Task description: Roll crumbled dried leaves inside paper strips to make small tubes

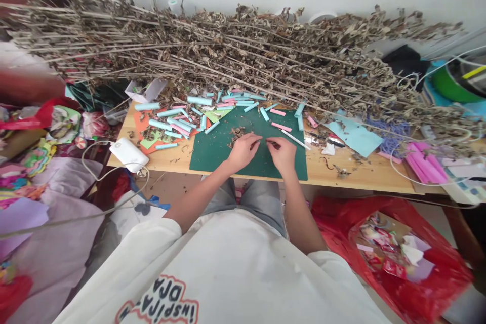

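Both hands hover close together over a green cutting mat (212, 154) on the wooden table. My left hand (244, 152) has its fingers curled and pressed together, beside a small heap of crumbled dry leaves (237, 134). Opposite it, my right hand (281, 153) is closed in a pinch. Dark bits seem to show at the fingertips, too small to name. A thin white stick (295, 139) lies just beyond the right hand. Rolled blue paper tubes (200, 100) and pink paper tubes (281, 126) are scattered along the mat's far side.
A large pile of dried leafy stalks (228, 53) spans the back along the wall. A white power bank (129, 155) with a cable sits at the left table edge. Blue paper (355, 134) and pink paper (425, 162) lie right. A red plastic bag (341, 217) of scraps stands below.
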Tool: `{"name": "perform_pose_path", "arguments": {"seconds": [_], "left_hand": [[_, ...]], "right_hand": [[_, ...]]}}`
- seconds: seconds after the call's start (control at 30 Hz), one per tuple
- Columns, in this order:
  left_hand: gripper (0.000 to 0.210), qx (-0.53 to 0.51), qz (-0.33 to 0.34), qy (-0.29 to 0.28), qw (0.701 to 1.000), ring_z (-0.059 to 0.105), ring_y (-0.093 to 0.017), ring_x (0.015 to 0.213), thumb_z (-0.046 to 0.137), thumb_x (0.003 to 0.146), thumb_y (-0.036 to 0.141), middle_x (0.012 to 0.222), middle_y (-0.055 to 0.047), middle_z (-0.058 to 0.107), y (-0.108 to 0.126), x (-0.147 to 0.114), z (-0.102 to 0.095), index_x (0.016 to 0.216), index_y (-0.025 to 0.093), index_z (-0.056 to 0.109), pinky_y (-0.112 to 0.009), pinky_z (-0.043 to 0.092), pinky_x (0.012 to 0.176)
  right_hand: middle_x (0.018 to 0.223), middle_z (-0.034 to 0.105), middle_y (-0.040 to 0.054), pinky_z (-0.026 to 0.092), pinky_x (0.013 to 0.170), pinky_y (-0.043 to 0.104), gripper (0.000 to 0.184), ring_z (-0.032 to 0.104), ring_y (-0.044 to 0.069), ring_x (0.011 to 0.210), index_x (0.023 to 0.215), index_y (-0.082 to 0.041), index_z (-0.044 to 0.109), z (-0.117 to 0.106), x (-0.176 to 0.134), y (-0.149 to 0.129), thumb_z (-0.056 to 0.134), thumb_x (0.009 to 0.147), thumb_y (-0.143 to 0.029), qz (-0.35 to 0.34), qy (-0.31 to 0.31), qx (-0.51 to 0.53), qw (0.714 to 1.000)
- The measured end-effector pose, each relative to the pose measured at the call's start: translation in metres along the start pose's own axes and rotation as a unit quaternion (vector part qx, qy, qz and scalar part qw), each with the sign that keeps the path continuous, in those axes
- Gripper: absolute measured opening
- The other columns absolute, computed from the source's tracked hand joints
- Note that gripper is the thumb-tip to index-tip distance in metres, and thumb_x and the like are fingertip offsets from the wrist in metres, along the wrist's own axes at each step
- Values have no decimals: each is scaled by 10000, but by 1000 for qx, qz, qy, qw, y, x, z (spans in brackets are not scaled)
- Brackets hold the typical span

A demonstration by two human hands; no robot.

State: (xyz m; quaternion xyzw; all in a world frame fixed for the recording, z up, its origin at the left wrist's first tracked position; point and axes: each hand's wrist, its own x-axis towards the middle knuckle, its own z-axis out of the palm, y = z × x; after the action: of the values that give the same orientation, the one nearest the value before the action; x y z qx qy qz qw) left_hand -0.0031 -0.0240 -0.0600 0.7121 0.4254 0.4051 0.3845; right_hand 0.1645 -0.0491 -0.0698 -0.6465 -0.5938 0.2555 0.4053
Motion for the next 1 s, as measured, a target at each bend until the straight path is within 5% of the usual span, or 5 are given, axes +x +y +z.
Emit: {"name": "perform_pose_path", "arguments": {"seconds": [0.17, 0.3, 0.47, 0.77, 1.0], "left_hand": [[303, -179, -155, -8, 971, 699, -252, 826, 768, 739, 363, 909, -90, 759, 4, 3, 10, 981, 181, 777, -371, 552, 799], [377, -330, -237, -2, 914, 699, -223, 779, 847, 621, 380, 854, -88, 758, 11, 6, 16, 902, 136, 786, -390, 561, 818], [426, -407, -293, 14, 865, 690, -173, 712, 885, 552, 381, 798, -70, 749, 15, 2, 16, 858, 108, 770, -365, 577, 797], [378, -412, -310, 22, 857, 705, -151, 734, 791, 730, 386, 760, -44, 731, 18, -2, 19, 954, 106, 670, -331, 586, 793], [414, -385, -307, -12, 870, 657, -119, 623, 856, 618, 390, 714, -32, 711, 15, -2, 14, 869, 92, 718, -271, 572, 660]], "right_hand": [[854, 725, 41, 564, 732, 323, 324, 672, 180, 757, 1024, -192, 655, -8, -6, -19, 703, 734, -329, 52, 32, 176, 982], [948, 714, 65, 564, 819, 351, 152, 669, 188, 843, 925, -209, 692, -8, -16, -40, 604, 810, -252, -16, 73, 66, 995], [1080, 680, 92, 534, 919, 369, 270, 650, 205, 999, 1045, -228, 730, -4, -24, -46, 526, 869, -207, -87, 76, -40, 993], [976, 750, 62, 566, 869, 366, 156, 694, 206, 919, 942, -233, 746, -1, -22, -33, 632, 860, -300, -95, 103, 21, 990], [916, 744, 62, 572, 794, 332, 171, 693, 176, 806, 940, -214, 763, -8, -23, -32, 616, 861, -252, -119, 84, 5, 989]]}}
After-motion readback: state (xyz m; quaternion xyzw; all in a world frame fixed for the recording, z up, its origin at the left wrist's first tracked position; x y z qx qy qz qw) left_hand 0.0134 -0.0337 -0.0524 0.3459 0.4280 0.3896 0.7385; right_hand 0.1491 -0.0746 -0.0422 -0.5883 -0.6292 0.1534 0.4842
